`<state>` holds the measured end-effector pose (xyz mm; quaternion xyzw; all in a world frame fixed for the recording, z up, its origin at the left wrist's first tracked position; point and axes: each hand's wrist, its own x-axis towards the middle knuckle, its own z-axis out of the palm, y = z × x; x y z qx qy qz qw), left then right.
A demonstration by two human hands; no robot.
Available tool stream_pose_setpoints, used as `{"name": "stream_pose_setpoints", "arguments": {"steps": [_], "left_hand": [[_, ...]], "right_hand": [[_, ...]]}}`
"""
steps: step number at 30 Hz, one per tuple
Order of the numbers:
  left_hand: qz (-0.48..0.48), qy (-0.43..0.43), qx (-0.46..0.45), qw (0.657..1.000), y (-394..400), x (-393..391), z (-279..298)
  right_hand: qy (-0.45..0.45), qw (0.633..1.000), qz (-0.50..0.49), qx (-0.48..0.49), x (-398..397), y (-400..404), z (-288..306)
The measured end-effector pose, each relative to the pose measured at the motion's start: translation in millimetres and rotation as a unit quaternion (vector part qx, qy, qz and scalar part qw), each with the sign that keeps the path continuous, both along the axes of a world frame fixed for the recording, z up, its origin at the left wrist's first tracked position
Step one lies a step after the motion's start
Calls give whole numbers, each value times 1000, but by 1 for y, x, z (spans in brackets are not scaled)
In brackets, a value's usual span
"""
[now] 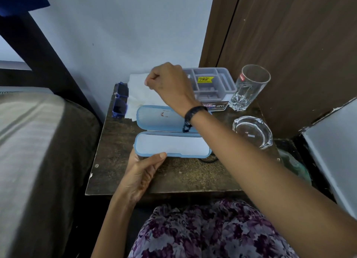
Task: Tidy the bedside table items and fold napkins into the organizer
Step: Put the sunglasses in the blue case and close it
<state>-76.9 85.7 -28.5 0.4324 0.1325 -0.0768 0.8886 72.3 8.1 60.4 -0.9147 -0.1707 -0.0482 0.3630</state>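
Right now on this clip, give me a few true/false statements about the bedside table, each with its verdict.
1. The blue glasses case lies open on the table. True.
2. The left hand holds the drinking glass. False: it grips the case's near edge; the glass stands untouched.
3. The sunglasses are inside the case. False: they lie at the table's back left, beside the white napkin.
4. The right hand, fingers curled, is above the napkin. True.
5. The grey organizer holds folded napkins. False: the compartments in view are empty.
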Motion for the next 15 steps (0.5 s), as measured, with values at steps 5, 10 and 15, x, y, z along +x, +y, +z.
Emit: {"name": "stream_pose_setpoints", "arguments": {"steps": [5,10,15], "left_hand": [[-11,-5,20,1000,5,0,-11],[-15,-3,24,1000,8,2,-18],[-2,5,4,1000,8,4,-24]], "right_hand": [[116,992,-31,26,32,42,-15],[256,965,-25,44,50,67,-34],[286,957,-33,37,53,96,-39]]}}
